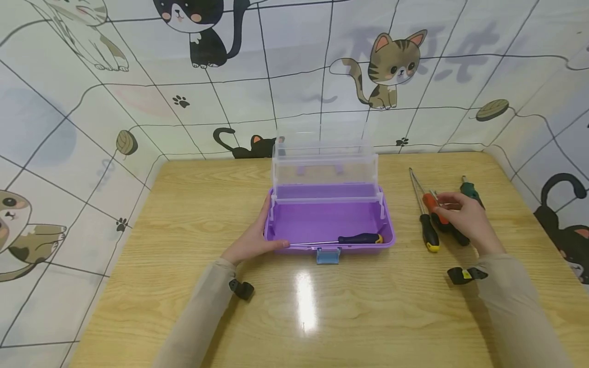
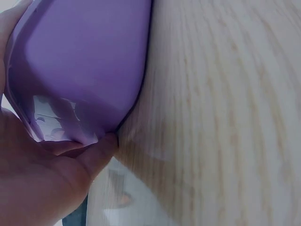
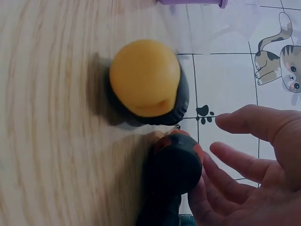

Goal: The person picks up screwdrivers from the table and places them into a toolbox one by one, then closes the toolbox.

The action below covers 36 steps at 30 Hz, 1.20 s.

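A purple toolbox [image 1: 299, 220] stands with its clear lid [image 1: 325, 168] raised. Inside, along the front wall, lies a black-and-yellow screwdriver [image 1: 361, 238]. My left hand [image 1: 252, 239] grips the left end of the box, thumb over the front rim and fingers against the side. On the right, my right hand [image 1: 467, 219] hovers at an orange-and-black screwdriver [image 1: 431, 202]; in the right wrist view its fingers lie beside the black handle end [image 3: 175, 165], the thumb apart from it. Next to that lies another black-and-yellow screwdriver [image 1: 429, 232].
A green-handled tool [image 1: 470, 191] lies beyond my right hand, partly hidden by it. A black handle [image 1: 460, 237] shows beneath the hand. A cat-patterned cloth [image 1: 299, 102] stands along the back and sides of the wooden table [image 1: 377, 306]. A blue latch [image 1: 327, 256] hangs from the box front.
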Each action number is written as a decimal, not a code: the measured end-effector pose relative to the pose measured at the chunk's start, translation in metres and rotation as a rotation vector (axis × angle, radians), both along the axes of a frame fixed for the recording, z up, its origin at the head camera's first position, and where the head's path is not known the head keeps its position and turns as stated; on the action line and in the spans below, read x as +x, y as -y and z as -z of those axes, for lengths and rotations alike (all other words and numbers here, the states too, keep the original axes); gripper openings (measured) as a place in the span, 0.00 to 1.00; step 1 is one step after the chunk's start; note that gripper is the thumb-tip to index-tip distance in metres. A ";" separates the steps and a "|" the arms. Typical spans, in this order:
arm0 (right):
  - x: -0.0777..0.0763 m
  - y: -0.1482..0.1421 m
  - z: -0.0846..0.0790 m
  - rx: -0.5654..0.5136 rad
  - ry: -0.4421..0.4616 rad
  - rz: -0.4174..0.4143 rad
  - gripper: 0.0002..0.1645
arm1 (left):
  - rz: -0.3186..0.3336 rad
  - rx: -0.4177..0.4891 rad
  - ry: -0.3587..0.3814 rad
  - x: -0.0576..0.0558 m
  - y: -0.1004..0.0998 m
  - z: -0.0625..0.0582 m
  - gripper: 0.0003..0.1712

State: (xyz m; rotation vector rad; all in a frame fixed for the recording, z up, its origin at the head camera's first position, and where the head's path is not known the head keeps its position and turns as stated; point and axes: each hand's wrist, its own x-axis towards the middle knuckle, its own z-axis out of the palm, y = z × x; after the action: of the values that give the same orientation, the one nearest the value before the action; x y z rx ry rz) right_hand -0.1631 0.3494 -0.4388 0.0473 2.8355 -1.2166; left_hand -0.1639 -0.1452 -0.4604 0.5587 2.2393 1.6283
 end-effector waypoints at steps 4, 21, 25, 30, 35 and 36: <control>-0.002 -0.002 0.003 0.042 0.016 -0.010 0.33 | 0.003 -0.002 0.004 0.000 -0.001 -0.001 0.74; -0.008 0.005 -0.002 0.160 0.059 -0.070 0.35 | 0.031 0.016 0.041 0.011 -0.006 -0.031 0.72; -0.012 0.006 0.000 0.185 0.049 -0.094 0.34 | 0.031 0.022 0.067 0.013 -0.007 -0.037 0.72; -0.017 0.008 -0.001 0.180 0.083 -0.122 0.35 | 0.036 0.006 0.056 0.013 -0.007 -0.039 0.72; -0.020 0.011 -0.001 0.188 0.094 -0.117 0.36 | 0.037 0.008 0.051 0.013 -0.007 -0.039 0.71; -0.021 0.011 -0.001 0.190 0.090 -0.115 0.36 | 0.038 0.011 0.050 0.013 -0.007 -0.038 0.71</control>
State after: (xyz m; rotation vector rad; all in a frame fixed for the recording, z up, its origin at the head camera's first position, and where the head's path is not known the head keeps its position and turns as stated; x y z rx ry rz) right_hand -0.1839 0.3382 -0.4376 -0.0512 2.8217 -0.8971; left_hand -0.1506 -0.1380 -0.4221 0.5540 2.1719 1.6193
